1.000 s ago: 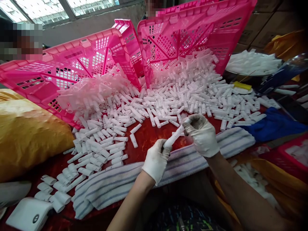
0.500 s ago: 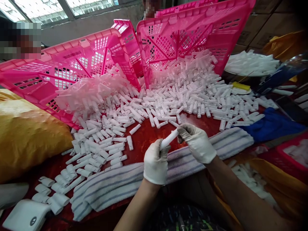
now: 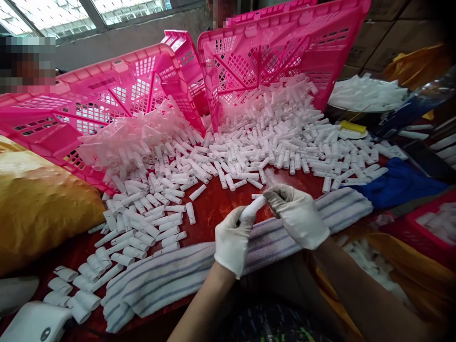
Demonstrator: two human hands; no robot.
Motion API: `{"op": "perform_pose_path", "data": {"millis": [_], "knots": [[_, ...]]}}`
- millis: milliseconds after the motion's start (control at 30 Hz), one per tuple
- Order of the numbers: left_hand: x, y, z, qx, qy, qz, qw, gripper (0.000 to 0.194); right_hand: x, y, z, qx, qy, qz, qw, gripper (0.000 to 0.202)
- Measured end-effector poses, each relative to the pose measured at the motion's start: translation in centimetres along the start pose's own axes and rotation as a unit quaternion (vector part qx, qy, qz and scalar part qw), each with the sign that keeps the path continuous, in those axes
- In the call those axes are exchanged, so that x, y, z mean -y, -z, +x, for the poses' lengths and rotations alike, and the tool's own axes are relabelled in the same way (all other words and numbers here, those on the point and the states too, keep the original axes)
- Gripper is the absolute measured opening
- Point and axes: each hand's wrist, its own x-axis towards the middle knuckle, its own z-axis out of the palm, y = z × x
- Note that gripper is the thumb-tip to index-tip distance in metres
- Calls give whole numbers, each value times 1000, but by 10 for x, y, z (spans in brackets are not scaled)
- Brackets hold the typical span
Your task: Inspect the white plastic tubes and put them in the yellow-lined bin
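Between my two gloved hands is a small white tube, held aslant above the near edge of the red table. My left hand is closed around its lower end. The gloved fingertips of my right hand pinch its upper end. Below both hands lies a rolled white towel with bluish stripes. Many similar white tubes are heaped beyond my hands, some marked with thin dark lines. Several more tubes lie in rows to the left of my left hand.
Two pink plastic crates tip toward me, tubes spilling from them. A yellow sack bulges at the left, with a white device before it. At right are a blue cloth and a heaped plate. People sit behind the crates.
The tube has tilted slightly and shows less of its length between my hands. My right hand has shifted a little right and down. The whole view has drifted slightly.
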Motion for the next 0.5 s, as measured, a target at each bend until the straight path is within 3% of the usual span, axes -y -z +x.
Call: {"op": "perform_pose_path", "data": {"millis": [67,167,233,267,333,433,500], "knots": [[-9,3,1,121,154,-159,968,42,2,3,-4,9,18,-13,1000,38],[-15,13,3,302,308,-336,838,48,4,11,-7,45,36,-12,998,35],[-16,18,3,376,351,-364,776,47,4,17,-8,65,40,-3,997,34],[-16,18,3,387,347,-357,776,48,4,18,-8,71,36,1,997,34],[-18,14,0,357,292,-304,833,51,3,19,-7,81,29,1,996,34],[-20,-1,-7,218,150,-104,959,51,0,12,-5,102,79,-11,992,35],[-19,-10,-11,131,44,51,989,45,-3,10,-6,114,109,-19,987,36]]}}
